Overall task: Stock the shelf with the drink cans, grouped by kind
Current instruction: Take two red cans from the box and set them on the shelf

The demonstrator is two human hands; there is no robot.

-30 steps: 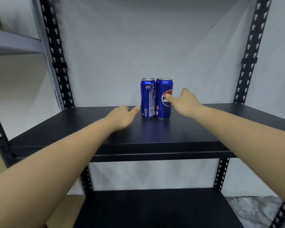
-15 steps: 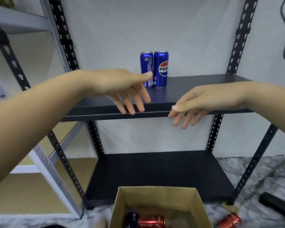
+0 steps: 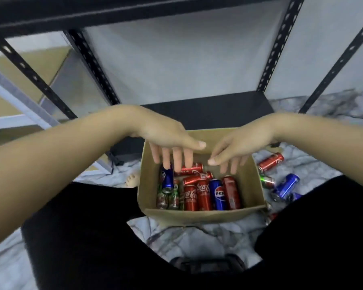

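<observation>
A cardboard box [image 3: 201, 215] sits on the floor between my knees, holding several cans: red Coca-Cola cans [image 3: 203, 194], a blue Pepsi can [image 3: 218, 194], another blue Pepsi can [image 3: 167, 180] at the left, and green cans [image 3: 168, 198]. My left hand [image 3: 168, 139] hovers over the box's far left part with fingers spread, fingertips just above the left blue can. My right hand [image 3: 241, 145] hovers over the far right part, fingers apart, empty. The black shelf's upper board [image 3: 92, 15] runs across the top; its cans are out of view.
The lower shelf board [image 3: 208, 111] lies beyond the box. Loose cans lie on the marble floor at the right: a red one [image 3: 270, 162], a blue one [image 3: 286, 187], a green one [image 3: 267, 180]. Black uprights [image 3: 275, 49] frame the shelf. A grey rack [image 3: 19, 99] stands at the left.
My view dropped from the upper shelf to the floor box. Both hands left the two Pepsi cans on the shelf and came down over the box, still empty.
</observation>
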